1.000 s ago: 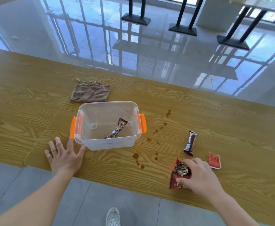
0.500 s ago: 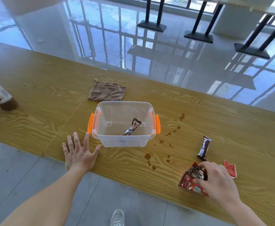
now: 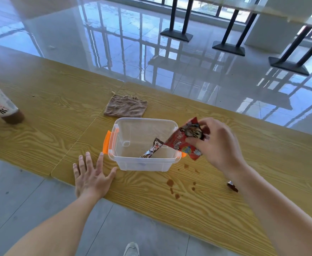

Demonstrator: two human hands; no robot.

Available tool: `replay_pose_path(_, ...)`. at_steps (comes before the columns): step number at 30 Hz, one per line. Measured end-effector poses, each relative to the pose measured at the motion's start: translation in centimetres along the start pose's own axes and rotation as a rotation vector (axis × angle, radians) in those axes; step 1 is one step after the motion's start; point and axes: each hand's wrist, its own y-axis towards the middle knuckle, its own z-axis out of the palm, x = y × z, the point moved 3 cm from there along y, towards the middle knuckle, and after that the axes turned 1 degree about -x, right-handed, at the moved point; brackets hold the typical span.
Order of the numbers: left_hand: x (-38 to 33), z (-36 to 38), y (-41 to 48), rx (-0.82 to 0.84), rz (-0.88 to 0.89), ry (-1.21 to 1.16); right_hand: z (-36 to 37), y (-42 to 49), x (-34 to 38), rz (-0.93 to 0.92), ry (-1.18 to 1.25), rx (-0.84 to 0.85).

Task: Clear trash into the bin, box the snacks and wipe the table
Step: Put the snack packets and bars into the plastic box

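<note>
Nearby, brown spills (image 3: 170,182) and cloth (image 3: 126,106) flank the box (image 3: 144,164).

I count one clear plastic box with orange latches (image 3: 144,159), just past my left hand (image 3: 92,177). Snack packets: three in view — one red foil packet (image 3: 183,140) pinched in my right hand (image 3: 219,145), one dark wrapped bar (image 3: 152,148) inside the box, one dark wrapper end (image 3: 232,187) showing beside my right forearm. One brown folded cloth (image 3: 126,106) beyond the box. One bottle with a white label (image 3: 0,104) far left of my left hand. Hands: two.
</note>
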Motion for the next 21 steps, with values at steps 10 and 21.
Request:
replay_pose_path(10,-0.2,-0.2,-0.3,-0.029,-0.001,-0.033,10.1,6.2,6.2,-0.13,-0.084,0.276)
replay_pose_path(21,0.0,-0.1,-0.1,-0.048,0.009,-0.012,14.7,4.6,5.7,-0.078,-0.182,0.497)
